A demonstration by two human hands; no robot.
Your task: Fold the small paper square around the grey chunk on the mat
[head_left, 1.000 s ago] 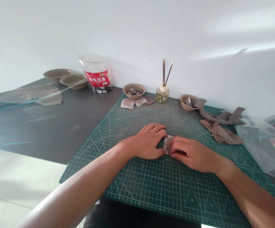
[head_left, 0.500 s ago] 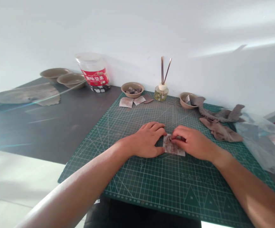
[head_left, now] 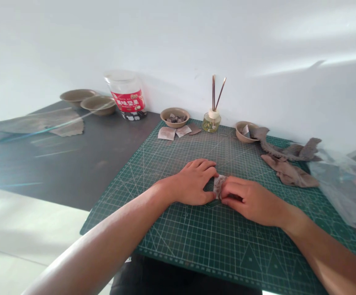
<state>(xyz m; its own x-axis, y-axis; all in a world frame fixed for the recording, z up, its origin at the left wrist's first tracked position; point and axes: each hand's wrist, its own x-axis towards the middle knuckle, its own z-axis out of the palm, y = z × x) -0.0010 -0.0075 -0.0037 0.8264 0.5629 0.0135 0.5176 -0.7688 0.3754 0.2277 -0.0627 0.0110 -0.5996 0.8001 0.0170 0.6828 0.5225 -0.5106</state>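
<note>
On the green cutting mat (head_left: 193,233) lies a small whitish square sheet (head_left: 217,185) smeared with brown, like a worn piece of sandpaper. My left hand (head_left: 193,184) rests flat at its left edge, fingers stretched and spread, with thumb and forefinger touching its corners. From the right, my right hand (head_left: 245,198) bends over the sheet and covers most of its right part. The right fingertips are pinched together and pressed down on it. Whatever is between them is hidden.
Behind stand a bowl of dark pieces (head_left: 174,119), stained squares (head_left: 167,133), a reed diffuser (head_left: 211,121) and another bowl (head_left: 242,135). Brown cloths (head_left: 291,172) and a clear plastic bag (head_left: 338,192) lie right. A plastic tub (head_left: 128,100) and two bowls (head_left: 99,107) are at left.
My right hand has moved toward me and slightly right, over the lower right of the sheet, covering more of it. My left hand stays at the left edge. The view has shifted slightly.
</note>
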